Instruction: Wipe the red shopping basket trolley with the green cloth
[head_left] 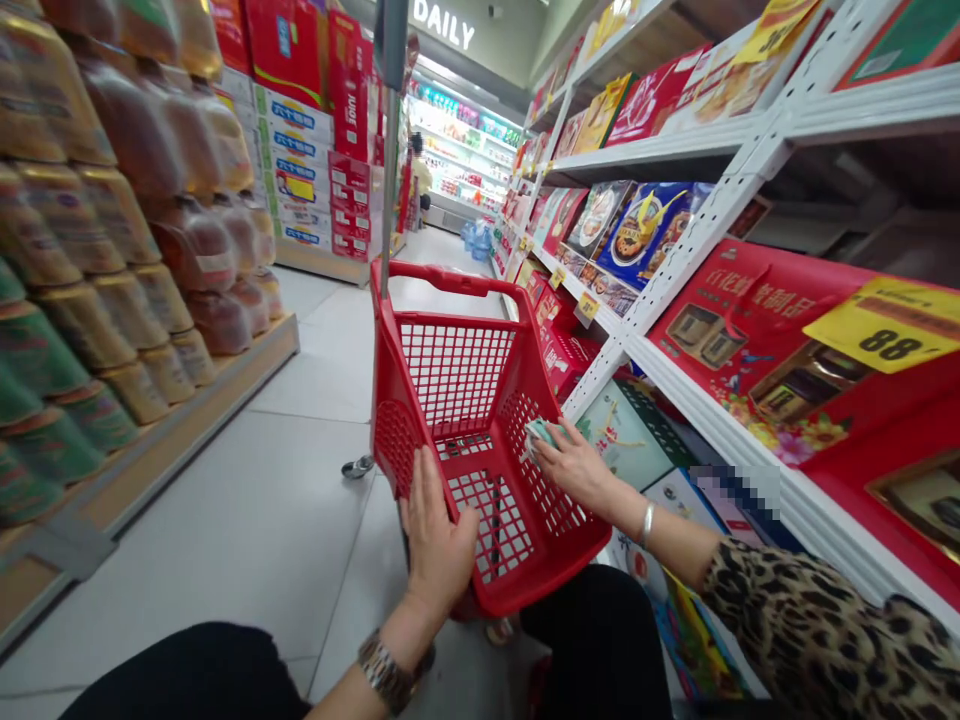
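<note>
A red plastic shopping basket [457, 400] stands tipped on the tiled floor in front of me, its mesh inside facing me. My left hand [436, 540] lies with fingers stretched along the basket's near rim, holding its edge. My right hand [574, 465] presses a small green-white cloth [541, 434] against the basket's right inner wall, fingers closed on it. A watch is on my left wrist and a silver bangle on my right, below a leopard-print sleeve.
Shelves of red gift boxes [757, 340] with yellow price tags [889, 325] run along the right. Stacked bottles of oil [112, 250] fill the left rack. A metal pole [390, 150] rises behind the basket. A person [418, 180] stands far down the aisle.
</note>
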